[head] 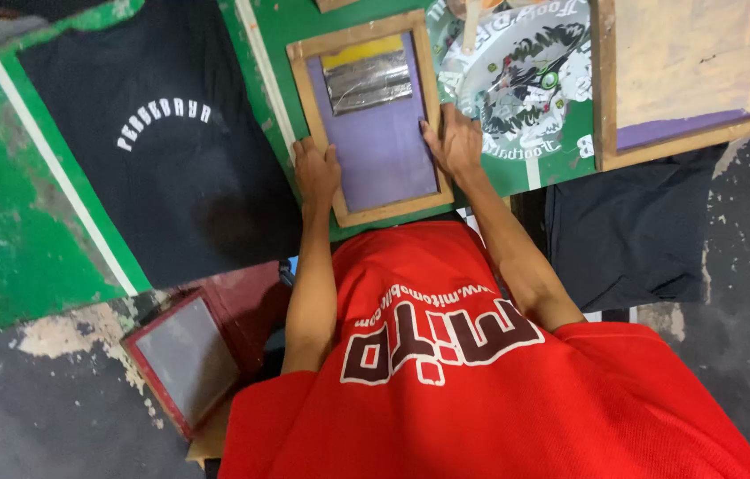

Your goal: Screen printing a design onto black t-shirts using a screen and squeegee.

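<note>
One view only, head camera looking straight down. Both your hands are flat on the small wooden screen frame, which lies on the green table. Left hand rests open, palm down, on the frame's left rail near the bottom corner; fingers spread, gripping nothing. Right hand is likewise open and flat, pressing the right rail, fingers toward the purple mesh.

Inside the frame, a squeegee sits at the far end of the mesh, with a band of yellow ink just beyond it. Neither hand touches the squeegee.

Around it: a black shirt with white arched lettering lies flat to the left of the frame, a printed green sheet with a white and black graphic just to the right, and a larger wooden screen further right. A small red-framed screen sits lower left, off the table. Dark cloth hangs at the right edge.

My read for this hold: keep even pressure on both rails so the frame can't skate, keep fingertips off the mesh, and check the frame sits square before you free one hand.
</note>
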